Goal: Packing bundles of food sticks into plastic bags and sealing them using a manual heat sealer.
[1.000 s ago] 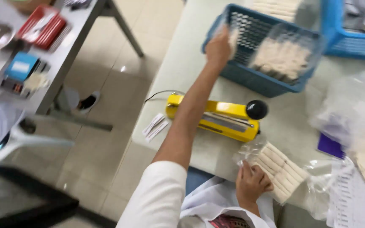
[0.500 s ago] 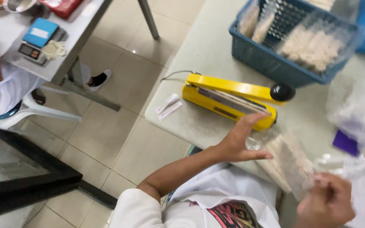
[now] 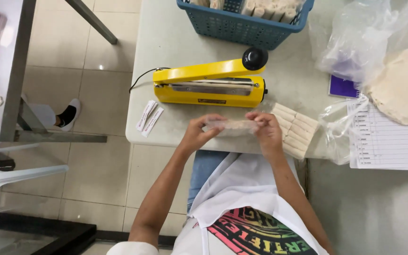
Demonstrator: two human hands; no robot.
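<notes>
Head view: on the pale table [image 3: 175, 38], two small paper labels [image 3: 149, 118] lie left of a yellow impulse heat sealer [image 3: 208, 87], whose arm is raised, and just in front of it a clear bag of pale rolled wafers [image 3: 232, 126] is held level, pinched at one end by the left hand [image 3: 197, 134] and at the other by the right hand [image 3: 266, 132], fingers clamped on the film. Bag-straightening is judged to be the step in hand; an open edge laid flat across the sealing bar is called for next, with more rolled wafers [image 3: 296, 132] and flat round wafers [image 3: 402, 87] lying to the right.

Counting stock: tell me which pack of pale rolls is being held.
The clear pack gripped between left hand and right hand; the other pack lies on the table.
</notes>
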